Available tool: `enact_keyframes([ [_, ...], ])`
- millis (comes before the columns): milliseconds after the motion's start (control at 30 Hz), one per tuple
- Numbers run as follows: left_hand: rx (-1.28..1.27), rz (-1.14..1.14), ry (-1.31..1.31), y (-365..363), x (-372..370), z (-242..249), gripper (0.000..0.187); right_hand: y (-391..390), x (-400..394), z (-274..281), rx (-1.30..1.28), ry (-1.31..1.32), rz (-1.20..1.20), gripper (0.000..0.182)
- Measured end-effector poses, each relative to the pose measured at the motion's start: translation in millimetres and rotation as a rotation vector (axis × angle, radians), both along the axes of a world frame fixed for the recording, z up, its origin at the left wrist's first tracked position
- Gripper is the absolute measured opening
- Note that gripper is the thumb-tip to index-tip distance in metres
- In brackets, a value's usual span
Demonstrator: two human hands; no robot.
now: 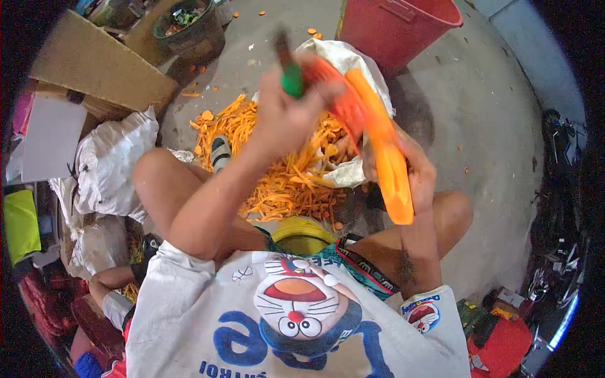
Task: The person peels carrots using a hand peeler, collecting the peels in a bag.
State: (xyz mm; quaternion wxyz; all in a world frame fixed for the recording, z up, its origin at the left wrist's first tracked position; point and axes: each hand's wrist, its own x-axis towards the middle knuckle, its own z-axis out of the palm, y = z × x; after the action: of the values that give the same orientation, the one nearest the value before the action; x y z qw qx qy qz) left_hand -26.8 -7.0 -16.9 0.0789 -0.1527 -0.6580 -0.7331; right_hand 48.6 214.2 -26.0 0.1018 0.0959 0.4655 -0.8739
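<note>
Makeshift food-prep workspace, concrete floor, heaped orange peelings, white sack, red bucket

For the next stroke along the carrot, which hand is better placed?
Left, I'd say. The left hand already grips the green-banded tool, blurred but close to the carrot. The right hand is occupied holding the carrot, so it seems better suited to steadying.

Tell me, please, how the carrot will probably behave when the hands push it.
The carrot sticks out straight from the right hand, so it is probably stiff. Its peeled, shiny surface may be slippery. Long and rounded, it could roll.
</note>
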Motion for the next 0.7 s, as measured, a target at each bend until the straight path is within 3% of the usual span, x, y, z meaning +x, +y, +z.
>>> enact_keyframes([
  [100,-0.082,0.374,0.082,-45.2,-62.1,-15.7,0.017,-4.4,1.6,14.9,-0.177,0.001,0.217,0.049],
  [133,-0.084,0.372,0.090,-43.9,-60.5,-11.5,0.017,-0.6,-0.5,7.5,-0.179,0.008,0.215,0.049],
  [200,-0.020,0.309,-0.007,-34.0,-47.6,-6.4,0.016,5.2,-9.9,-4.7,-0.461,0.052,0.350,0.046],
  [233,0.065,0.136,-0.046,-17.0,-23.6,5.3,0.016,5.6,-10.3,-4.4,-0.460,0.053,0.343,0.046],
  [300,0.003,-0.068,-0.004,13.9,22.2,1.2,0.017,3.8,-9.0,-3.2,-0.201,-0.086,0.005,0.044],
  [333,-0.294,-0.174,0.231,9.2,31.2,8.5,0.020,-5.5,-9.4,8.7,-0.196,-0.091,0.005,0.044],
  [400,-0.118,-0.191,0.040,9.7,30.6,4.0,0.020,-27.2,-6.9,33.7,-0.146,-0.212,-0.130,0.042],
  [433,-0.076,-0.118,0.002,4.5,19.9,-0.8,0.020,-20.4,-4.8,23.5,-0.145,-0.218,-0.123,0.042],
  [500,-0.030,0.048,0.026,-13.3,-11.9,5.6,0.018,0.2,-3.6,-0.7,-0.390,0.025,0.329,0.041],
  [533,-0.004,0.122,0.069,-27.0,-32.6,1.1,0.017,-9.9,-3.9,11.0,-0.391,0.033,0.330,0.041],
  [600,0.021,0.196,0.115,-40.4,-51.2,-6.8,0.017,-37.5,-0.3,42.7,0.024,-0.264,-0.104,0.043],
  [633,0.021,0.252,0.092,-41.9,-54.0,-7.2,0.017,-21.1,1.6,27.6,-0.063,-0.081,0.168,0.046],
  [700,0.003,0.252,0.015,-33.2,-42.3,-0.9,0.017,-8.6,-3.4,9.9,-0.145,-0.054,0.188,0.046],
])
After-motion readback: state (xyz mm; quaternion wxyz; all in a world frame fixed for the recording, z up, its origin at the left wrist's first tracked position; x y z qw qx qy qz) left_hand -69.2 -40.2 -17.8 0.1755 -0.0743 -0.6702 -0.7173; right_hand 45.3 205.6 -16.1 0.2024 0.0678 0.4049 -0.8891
